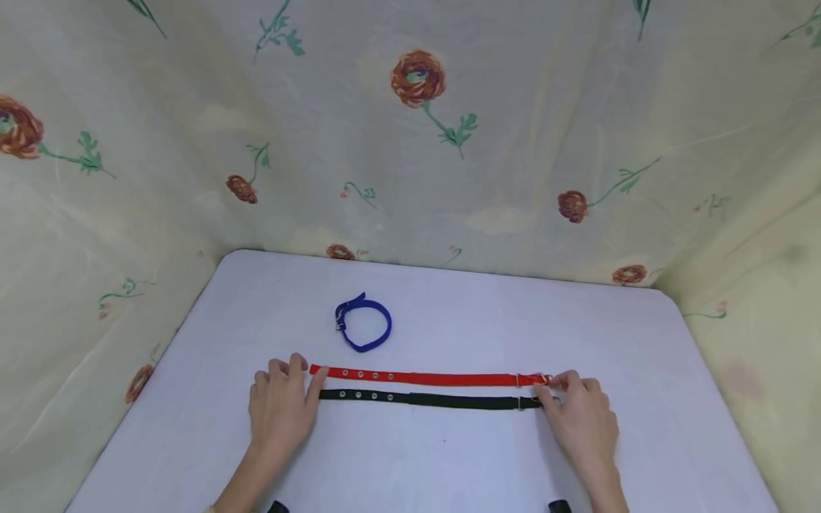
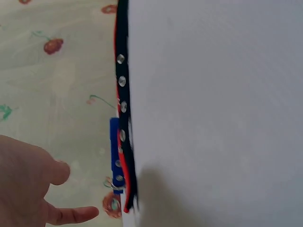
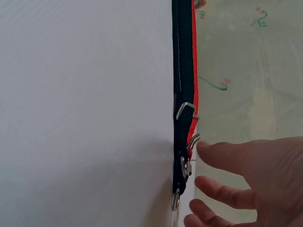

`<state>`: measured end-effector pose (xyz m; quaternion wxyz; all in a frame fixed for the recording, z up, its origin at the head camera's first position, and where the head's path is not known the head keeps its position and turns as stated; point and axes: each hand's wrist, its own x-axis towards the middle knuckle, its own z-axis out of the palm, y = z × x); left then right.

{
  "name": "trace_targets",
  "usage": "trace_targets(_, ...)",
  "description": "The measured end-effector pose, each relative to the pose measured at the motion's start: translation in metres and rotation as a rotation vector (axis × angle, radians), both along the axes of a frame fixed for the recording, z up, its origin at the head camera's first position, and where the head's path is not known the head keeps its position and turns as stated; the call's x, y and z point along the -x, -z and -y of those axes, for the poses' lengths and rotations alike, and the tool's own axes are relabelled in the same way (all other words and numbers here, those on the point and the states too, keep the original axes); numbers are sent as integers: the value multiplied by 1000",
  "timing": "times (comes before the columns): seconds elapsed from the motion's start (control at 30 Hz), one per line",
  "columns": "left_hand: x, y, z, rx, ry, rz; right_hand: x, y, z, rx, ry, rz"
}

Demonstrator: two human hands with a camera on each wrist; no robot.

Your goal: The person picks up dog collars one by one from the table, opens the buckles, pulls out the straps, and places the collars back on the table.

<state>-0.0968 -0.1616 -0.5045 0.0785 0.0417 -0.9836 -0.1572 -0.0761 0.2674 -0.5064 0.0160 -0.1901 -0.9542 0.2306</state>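
A red collar (image 1: 449, 379) with metal eyelets lies stretched straight across the table. Just in front of it, a black collar (image 1: 462, 402) lies nearly parallel. At their eyelet ends on the left is my left hand (image 1: 282, 410), thumb and fingers spread and holding neither; the left wrist view shows a gap between this hand (image 2: 23, 189) and the straps. By the buckle ends on the right, my right hand (image 1: 584, 417) has its thumb and forefinger apart. The thumb tip of that hand (image 3: 270, 175) is at the red collar's buckle (image 3: 193, 140); contact is unclear.
Behind the two straps lies a blue collar (image 1: 385, 324), fastened into a loop. The white table (image 1: 449, 463) has rounded far corners. Flower-patterned cloth (image 1: 500, 142) hangs behind it and at both sides.
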Motion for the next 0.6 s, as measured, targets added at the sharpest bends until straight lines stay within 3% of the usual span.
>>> trace_targets(0.2, 3, -12, -9, -132, 28, -20, 11, -12, 20, 35, -50, -152)
trace_targets(0.43, 17, -20, -15, -345, 77, -31, 33, -21, 49, 37, -193, -184)
trace_targets(0.6, 31, -19, -17, -509, 96, 34, 51, -20, 73, 2, -288, -205)
